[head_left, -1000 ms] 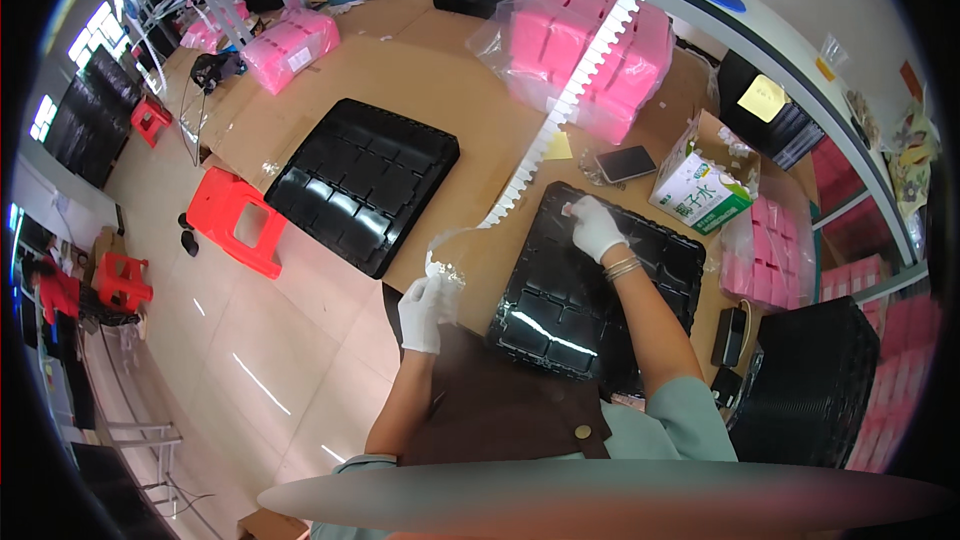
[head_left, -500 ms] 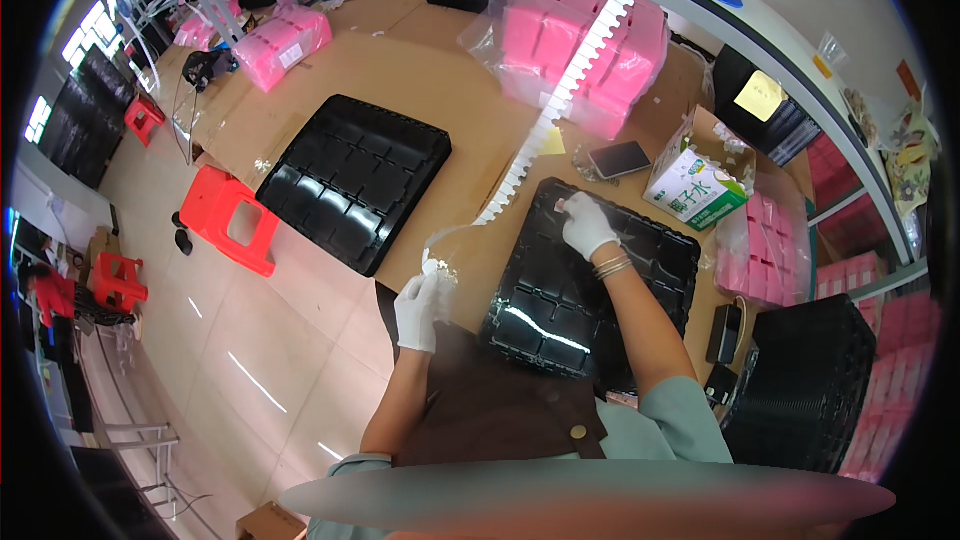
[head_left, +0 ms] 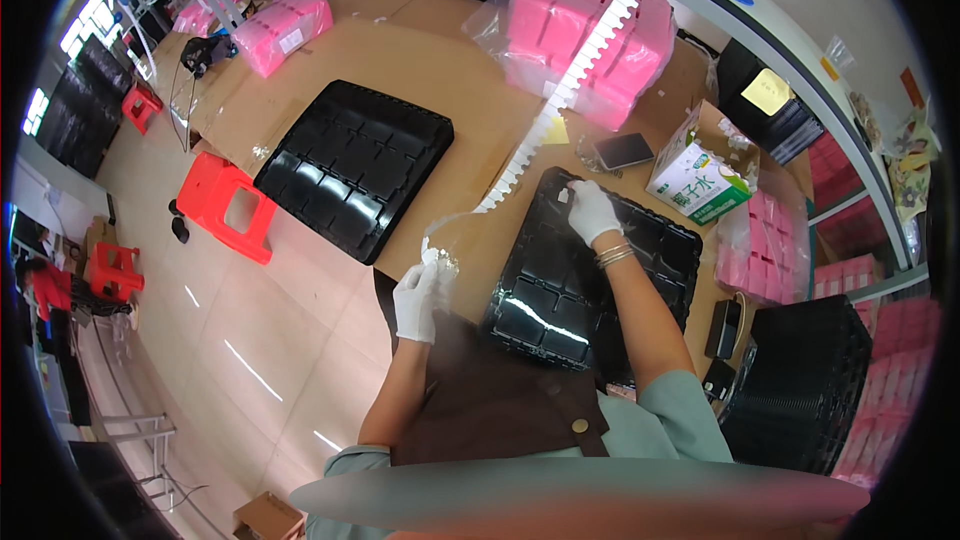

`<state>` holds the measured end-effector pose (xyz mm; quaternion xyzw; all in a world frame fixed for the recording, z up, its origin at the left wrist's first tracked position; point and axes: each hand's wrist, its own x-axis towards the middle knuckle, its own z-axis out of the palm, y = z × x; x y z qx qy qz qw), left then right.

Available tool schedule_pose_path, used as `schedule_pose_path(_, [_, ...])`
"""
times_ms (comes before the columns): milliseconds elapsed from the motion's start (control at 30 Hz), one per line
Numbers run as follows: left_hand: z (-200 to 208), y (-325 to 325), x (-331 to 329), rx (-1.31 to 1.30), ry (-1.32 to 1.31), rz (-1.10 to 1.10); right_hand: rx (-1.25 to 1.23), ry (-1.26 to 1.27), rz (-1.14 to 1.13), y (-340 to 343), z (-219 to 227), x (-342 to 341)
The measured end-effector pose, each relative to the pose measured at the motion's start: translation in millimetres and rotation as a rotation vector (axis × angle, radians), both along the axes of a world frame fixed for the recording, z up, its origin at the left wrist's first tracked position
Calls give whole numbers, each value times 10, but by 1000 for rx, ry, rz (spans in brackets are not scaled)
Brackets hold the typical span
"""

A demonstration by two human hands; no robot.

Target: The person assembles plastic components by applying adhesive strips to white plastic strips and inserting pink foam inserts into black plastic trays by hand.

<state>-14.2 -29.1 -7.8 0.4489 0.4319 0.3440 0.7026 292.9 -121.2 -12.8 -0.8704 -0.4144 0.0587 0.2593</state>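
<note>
Now, a black tray (head_left: 355, 170) lies at eleven o'clock from the gloved left hand (head_left: 414, 306), which pinches the tail of a white strip (head_left: 568, 85) running toward one o'clock. At three o'clock sits a second tray (head_left: 535, 295); at its eleven o'clock corner, the right hand (head_left: 595, 213) bunches narrowly beside a small white label (head_left: 563, 196), hold unclear.
</note>
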Motion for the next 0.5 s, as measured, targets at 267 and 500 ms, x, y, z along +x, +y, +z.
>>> schedule_pose_path(267, [89,-3,-43,-59,-15,-2,-120,61,-55,110,88,-13])
schedule_pose_path(500, [92,-21,-48,-61,-19,-1,-91,34,-110,133,21,19])
